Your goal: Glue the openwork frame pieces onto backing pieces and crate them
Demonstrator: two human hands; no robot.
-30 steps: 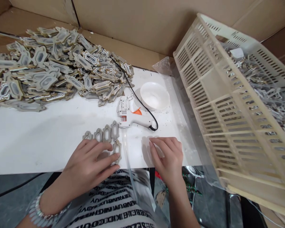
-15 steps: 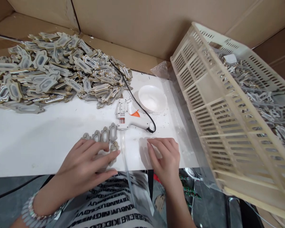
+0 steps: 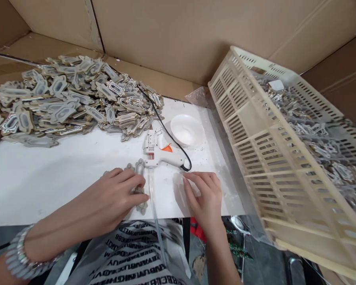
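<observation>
My left hand [image 3: 118, 194] is over a small group of grey ornate frame pieces on the white table. Its fingers are bent, with the thumb across the nearest frame piece [image 3: 142, 208], whose middle is partly covered. Another frame piece [image 3: 140, 167] lies just beyond the fingertips; others are mostly hidden under the hand. My right hand [image 3: 206, 196] rests at the table's front edge, loosely curled, thumb and index apart, holding nothing. Between and beyond the hands lies a white glue gun [image 3: 166, 157] with an orange trigger. A clear glue stick [image 3: 152, 194] runs from its rear towards me.
A large heap of frame pieces [image 3: 62, 103] covers the table's back left. Behind the glue gun is a white bowl [image 3: 187, 130], with the black cord [image 3: 170, 134] passing beside it. A cream plastic crate [image 3: 255, 130] full of metallic-looking pieces stands tilted at right. Cardboard walls [image 3: 166, 43] close off the back.
My left hand's spread fingers have bent inward, and its thumb has come up onto the nearest frame piece. My right hand has stayed put. The view has tilted slightly upward.
</observation>
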